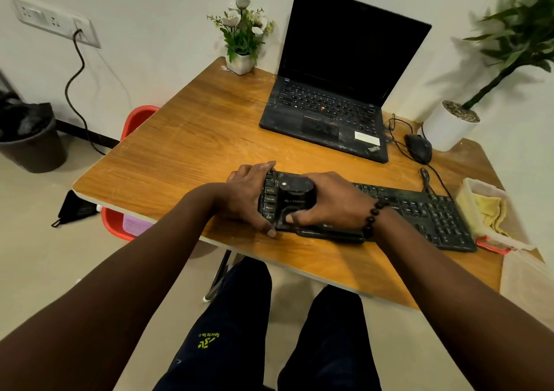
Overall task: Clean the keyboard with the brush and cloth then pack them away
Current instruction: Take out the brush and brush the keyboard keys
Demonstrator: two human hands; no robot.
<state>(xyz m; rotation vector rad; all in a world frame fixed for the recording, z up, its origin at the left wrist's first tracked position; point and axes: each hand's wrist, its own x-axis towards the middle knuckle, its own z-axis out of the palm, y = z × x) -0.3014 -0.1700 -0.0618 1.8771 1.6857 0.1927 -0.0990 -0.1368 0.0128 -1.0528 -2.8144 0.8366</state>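
A black keyboard (419, 207) lies across the near part of the wooden table (195, 138). My left hand (245, 198) grips the keyboard's left end, thumb at the front edge and fingers over the back. My right hand (332, 201) holds a black brush block (295, 195) pressed onto the left keys. A yellow cloth (490, 210) sits inside a clear plastic container (479, 186) at the table's right edge. The brush's bristles are hidden under it.
An open black laptop (329, 108) stands behind the keyboard, with a wired mouse (419, 148) to its right. A small flower pot (241, 60) and a white planter (449, 126) sit at the back. A red chair (132, 126) and a bin (30, 138) are at the left.
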